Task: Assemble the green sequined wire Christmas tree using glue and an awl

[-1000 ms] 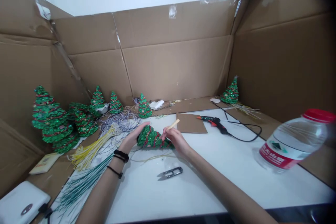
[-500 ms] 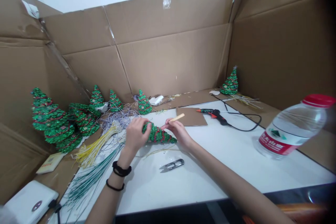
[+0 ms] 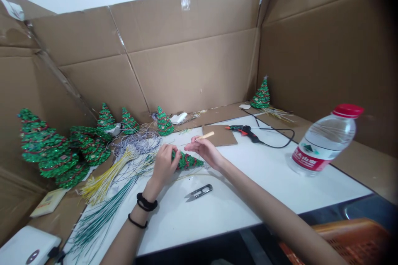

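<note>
A small green tree (image 3: 190, 161) with red trim lies on its side on the white board, its tip toward the right. My left hand (image 3: 166, 162) is closed round its wide end, hiding that part. My right hand (image 3: 207, 152) is closed on a tan stick (image 3: 205, 136), just above and right of the tree and apart from it. Black-handled metal snips (image 3: 199, 193) lie on the board below the tree.
Green trees (image 3: 46, 145) stand at the left, beside yellow strands (image 3: 107, 178) and green strands (image 3: 102, 211). A glue gun (image 3: 245, 131) rests on cardboard (image 3: 217, 136). A water bottle (image 3: 326, 140) stands right. Cardboard walls (image 3: 192, 66) surround the board.
The view has shifted, so most things sit further left. My right hand has come away from the tree, and its fingers are raised a little.
</note>
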A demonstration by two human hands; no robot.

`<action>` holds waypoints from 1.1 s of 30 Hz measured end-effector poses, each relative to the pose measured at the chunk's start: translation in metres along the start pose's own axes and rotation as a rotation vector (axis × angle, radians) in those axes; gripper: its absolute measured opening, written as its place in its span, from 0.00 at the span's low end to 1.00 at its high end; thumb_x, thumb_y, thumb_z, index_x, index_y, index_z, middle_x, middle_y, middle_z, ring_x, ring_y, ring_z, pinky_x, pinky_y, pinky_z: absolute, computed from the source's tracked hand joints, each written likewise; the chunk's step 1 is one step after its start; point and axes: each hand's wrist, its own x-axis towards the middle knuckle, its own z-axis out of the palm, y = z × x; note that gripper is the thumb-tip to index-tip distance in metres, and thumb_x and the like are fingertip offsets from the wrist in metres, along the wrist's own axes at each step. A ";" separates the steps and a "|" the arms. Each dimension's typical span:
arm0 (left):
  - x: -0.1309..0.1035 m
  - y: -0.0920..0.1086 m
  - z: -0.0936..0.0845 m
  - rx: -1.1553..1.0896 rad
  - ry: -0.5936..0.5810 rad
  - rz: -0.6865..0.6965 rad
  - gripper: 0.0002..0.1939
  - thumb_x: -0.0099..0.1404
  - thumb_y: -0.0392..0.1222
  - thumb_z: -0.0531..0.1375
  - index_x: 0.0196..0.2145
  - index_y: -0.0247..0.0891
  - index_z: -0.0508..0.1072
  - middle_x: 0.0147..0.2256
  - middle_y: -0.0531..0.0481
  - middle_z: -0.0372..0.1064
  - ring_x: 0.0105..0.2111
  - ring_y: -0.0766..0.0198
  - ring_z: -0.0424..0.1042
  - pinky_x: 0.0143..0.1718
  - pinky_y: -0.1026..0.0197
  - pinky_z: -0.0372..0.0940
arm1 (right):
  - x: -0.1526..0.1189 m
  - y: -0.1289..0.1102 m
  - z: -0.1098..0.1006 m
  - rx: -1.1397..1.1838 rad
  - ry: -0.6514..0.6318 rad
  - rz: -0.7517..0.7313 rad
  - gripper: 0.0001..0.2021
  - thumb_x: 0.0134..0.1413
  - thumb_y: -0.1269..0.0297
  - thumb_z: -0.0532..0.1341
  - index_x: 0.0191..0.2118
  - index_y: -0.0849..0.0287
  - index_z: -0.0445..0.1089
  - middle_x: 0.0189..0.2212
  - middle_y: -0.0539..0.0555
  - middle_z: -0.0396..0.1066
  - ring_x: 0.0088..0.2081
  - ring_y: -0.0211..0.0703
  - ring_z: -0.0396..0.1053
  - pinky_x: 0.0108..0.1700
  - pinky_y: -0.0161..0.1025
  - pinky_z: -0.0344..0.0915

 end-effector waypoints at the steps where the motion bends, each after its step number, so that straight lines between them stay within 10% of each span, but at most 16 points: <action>1: 0.000 0.000 0.001 -0.001 0.018 -0.011 0.06 0.65 0.40 0.50 0.33 0.38 0.65 0.31 0.49 0.64 0.34 0.60 0.64 0.37 0.57 0.60 | 0.000 0.000 0.000 -0.008 -0.012 0.010 0.08 0.53 0.58 0.56 0.31 0.57 0.65 0.29 0.53 0.76 0.38 0.44 0.72 0.50 0.43 0.58; 20: 0.004 0.004 -0.014 0.010 -0.047 0.186 0.12 0.63 0.34 0.48 0.24 0.39 0.66 0.24 0.51 0.65 0.32 0.60 0.62 0.36 0.56 0.57 | -0.004 -0.014 0.006 -0.071 -0.175 0.056 0.12 0.54 0.56 0.53 0.28 0.58 0.65 0.23 0.52 0.73 0.32 0.44 0.71 0.45 0.41 0.58; 29: 0.005 0.022 -0.008 -0.174 -0.025 0.129 0.12 0.56 0.33 0.48 0.17 0.41 0.56 0.18 0.52 0.57 0.31 0.59 0.60 0.34 0.56 0.57 | -0.005 -0.023 0.012 -0.140 -0.041 -0.090 0.14 0.50 0.57 0.53 0.19 0.57 0.63 0.16 0.50 0.64 0.20 0.39 0.60 0.39 0.42 0.58; 33: 0.004 0.011 -0.017 -0.274 0.120 -0.053 0.12 0.56 0.34 0.48 0.17 0.41 0.54 0.22 0.51 0.55 0.27 0.61 0.59 0.30 0.58 0.58 | -0.006 -0.051 -0.005 -0.005 0.268 -0.335 0.16 0.51 0.55 0.52 0.17 0.54 0.54 0.12 0.45 0.50 0.20 0.40 0.56 0.38 0.42 0.59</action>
